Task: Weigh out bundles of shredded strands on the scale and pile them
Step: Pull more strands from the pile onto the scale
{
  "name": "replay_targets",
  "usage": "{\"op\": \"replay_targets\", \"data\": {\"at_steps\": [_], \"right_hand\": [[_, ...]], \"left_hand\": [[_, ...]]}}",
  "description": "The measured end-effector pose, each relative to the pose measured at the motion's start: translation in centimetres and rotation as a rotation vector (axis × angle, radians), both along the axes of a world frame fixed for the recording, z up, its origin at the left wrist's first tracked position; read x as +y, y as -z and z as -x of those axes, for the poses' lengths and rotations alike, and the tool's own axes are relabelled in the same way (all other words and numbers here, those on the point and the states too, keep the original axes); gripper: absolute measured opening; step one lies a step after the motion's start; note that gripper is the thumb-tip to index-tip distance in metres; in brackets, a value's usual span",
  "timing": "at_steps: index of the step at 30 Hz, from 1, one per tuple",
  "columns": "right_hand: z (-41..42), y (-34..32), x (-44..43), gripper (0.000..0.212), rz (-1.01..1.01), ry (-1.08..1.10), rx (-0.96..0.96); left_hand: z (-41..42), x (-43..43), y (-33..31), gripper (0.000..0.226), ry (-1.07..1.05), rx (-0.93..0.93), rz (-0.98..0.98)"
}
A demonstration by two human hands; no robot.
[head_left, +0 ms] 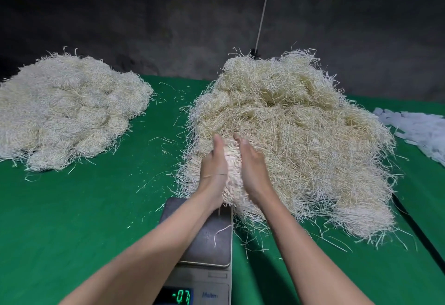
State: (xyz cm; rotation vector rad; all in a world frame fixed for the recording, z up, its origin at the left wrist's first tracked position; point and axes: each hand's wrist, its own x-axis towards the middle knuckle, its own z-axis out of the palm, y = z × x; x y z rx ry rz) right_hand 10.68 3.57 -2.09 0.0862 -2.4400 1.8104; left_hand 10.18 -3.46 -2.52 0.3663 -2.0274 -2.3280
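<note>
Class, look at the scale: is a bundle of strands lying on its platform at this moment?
No, the bundle is held between the left hand and right hand; the platform bears only stray strands.

We are seeing a bright green worktop (72,208). The big heap of strands (301,148) is showing straw yellow, the left pile (60,112) paler cream. The scale (207,249) is showing dark grey, its display (179,296) glowing green; the strips (419,133) are looking white.
</note>
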Motion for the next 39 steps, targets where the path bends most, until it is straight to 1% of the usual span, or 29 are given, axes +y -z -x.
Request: {"op": "replay_targets", "data": {"at_steps": [1, 3, 4, 5, 6, 8, 9, 11, 12, 13, 15, 16, 17, 18, 19, 22, 24, 25, 26, 27, 28, 30, 31, 33, 34, 35, 36, 37, 39], "right_hand": [[-0.3, 0.2, -0.8, 0.05, 0.019, -0.006, 0.001], [-1.2, 0.5, -2.5, 0.058, -0.028, -0.04, 0.075], [-1.1, 0.6, -2.9, 0.061, -0.046, -0.044, 0.092], [-0.8, 0.4, -2.6, 0.06, -0.054, -0.027, 0.076], [-0.2, 0.1, -2.0, 0.056, -0.052, -0.01, 0.05], [0.4, 0.0, -0.9, 0.049, 0.009, -0.044, 0.034], [0.2, 0.0, -0.6, 0.049, 0.045, -0.076, 0.02], [-0.7, 0.8, -1.0, 0.063, 0.104, -0.13, -0.038], [-1.2, 1.2, -1.4, 0.071, 0.069, -0.142, -0.042], [-1.5, 1.7, -1.5, 0.072, -0.006, -0.133, -0.028], [-1.2, 2.3, -0.8, 0.05, -0.09, -0.062, 0.0], [-0.8, 2.5, -0.2, 0.044, -0.087, -0.013, -0.006], [-0.3, 2.7, 0.5, 0.046, -0.082, 0.029, -0.028], [0.1, 2.8, 1.3, 0.051, -0.089, 0.06, -0.052], [0.5, 3.0, 2.0, 0.056, -0.13, 0.089, -0.073], [1.0, 3.3, 3.7, 0.057, -0.222, 0.15, -0.064], [1.1, 3.4, 4.4, 0.054, -0.24, 0.163, -0.041], [1.1, 3.3, 4.6, 0.054, -0.25, 0.167, -0.026], [1.2, 3.2, 4.6, 0.054, -0.25, 0.166, -0.012], [1.2, 3.1, 4.4, 0.057, -0.231, 0.158, -0.005], [1.1, 2.9, 3.8, 0.06, -0.178, 0.137, -0.017], [0.7, 2.3, 2.2, 0.067, -0.008, 0.085, -0.068], [0.7, 1.7, 1.5, 0.067, 0.069, 0.084, -0.082], [1.0, 0.8, 0.9, 0.058, 0.16, 0.167, -0.053], [1.2, 0.5, 0.9, 0.052, 0.151, 0.231, -0.021], [1.2, 0.5, 0.7, 0.041, 0.099, 0.285, 0.031], [0.8, 0.7, 0.2, 0.028, 0.038, 0.319, 0.093], [0.2, 0.8, -0.6, 0.022, 0.005, 0.328, 0.169], [-0.8, 0.8, -2.0, 0.019, 0.033, 0.328, 0.273]], "left_hand": [[0.7, -0.4, -0.6, 0.047, -0.084, 0.026, 0.001], [1.7, -1.1, -1.6, 0.054, -0.248, 0.064, 0.02], [1.9, -1.2, -1.4, 0.056, -0.268, 0.063, 0.043], [1.7, -1.1, -1.1, 0.056, -0.247, 0.027, 0.061], [1.4, -0.8, -0.6, 0.056, -0.177, -0.018, 0.019], [0.7, -0.7, 0.6, 0.065, -0.018, -0.144, -0.145], [0.6, -0.9, 0.7, 0.068, 0.002, -0.173, -0.178], [0.6, -1.4, 0.3, 0.067, -0.064, -0.135, -0.136], [0.6, -1.8, 0.3, 0.066, -0.1, -0.125, -0.124], [0.8, -2.2, 0.4, 0.067, -0.094, -0.149, -0.138], [0.8, -2.9, 0.5, 0.069, 0.076, -0.289, -0.251], [0.7, -3.6, 0.6, 0.069, 0.178, -0.351, -0.328], [0.9, -4.5, 0.9, 0.066, 0.226, -0.376, -0.367], [1.2, -5.4, 1.2, 0.062, 0.22, -0.385, -0.362], [1.6, -6.3, 1.3, 0.057, 0.163, -0.385, -0.3], [2.1, -8.5, 1.6, 0.049, -0.078, -0.305, -0.098], [2.0, -8.8, 1.7, 0.046, -0.153, -0.14, 0.006], [1.6, -8.3, 1.4, 0.046, -0.134, -0.007, 0.08], [1.2, -7.5, 0.9, 0.046, -0.068, 0.123, 0.163], [0.8, -6.4, 0.5, 0.047, 0.023, 0.209, 0.235], [0.4, -5.1, 0.2, 0.05, 0.107, 0.232, 0.267], [0.1, -2.8, 0.2, 0.057, 0.205, 0.129, 0.198], [-0.2, -1.8, 0.2, 0.061, 0.204, 0.048, 0.111], [-0.8, 0.0, 0.6, 0.065, 0.148, -0.077, -0.042], [-0.8, 0.4, 0.5, 0.064, 0.112, -0.106, -0.075], [-0.7, 0.6, 0.1, 0.061, 0.083, -0.138, -0.118], [-0.3, 0.5, -0.3, 0.055, 0.061, -0.167, -0.206], [0.2, 0.2, -1.0, 0.051, 0.023, -0.18, -0.293], [1.1, -0.3, -1.4, 0.048, -0.072, -0.133, -0.252]]}}
